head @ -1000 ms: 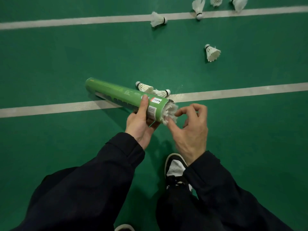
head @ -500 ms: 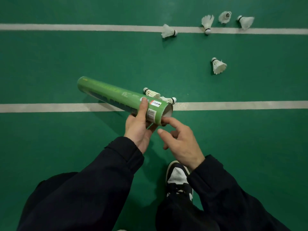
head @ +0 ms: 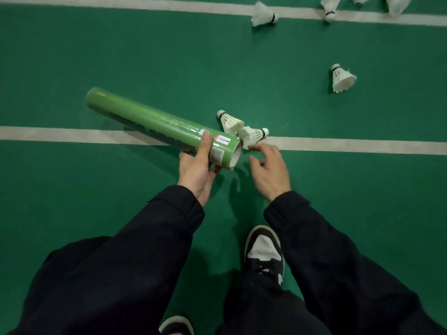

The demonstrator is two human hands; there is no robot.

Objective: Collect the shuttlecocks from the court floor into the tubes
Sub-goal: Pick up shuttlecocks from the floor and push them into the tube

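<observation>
My left hand [head: 197,169] grips a green shuttlecock tube [head: 154,123] near its open end, which points right and toward me. My right hand [head: 269,171] hovers just right of that opening with relaxed, spread fingers and holds nothing; its fingertips are close to the feathers of a white shuttlecock [head: 254,137] lying on the white line. A second shuttlecock [head: 229,120] lies against it, cork pointing up-left. Another shuttlecock [head: 341,78] lies alone further right. Several more [head: 262,16] lie along the far line.
The green court floor [head: 96,189] carries two white lines [head: 350,145]. My black-and-white shoe [head: 263,252] stands below my right hand, and the toe of the other shoe [head: 176,325] shows at the bottom edge. Dark sleeves and trousers fill the lower frame.
The shuttlecock at the tube's mouth went inside. My right hand then left the opening and moved right and forward toward the two shuttlecocks on the line. The camera dipped closer.
</observation>
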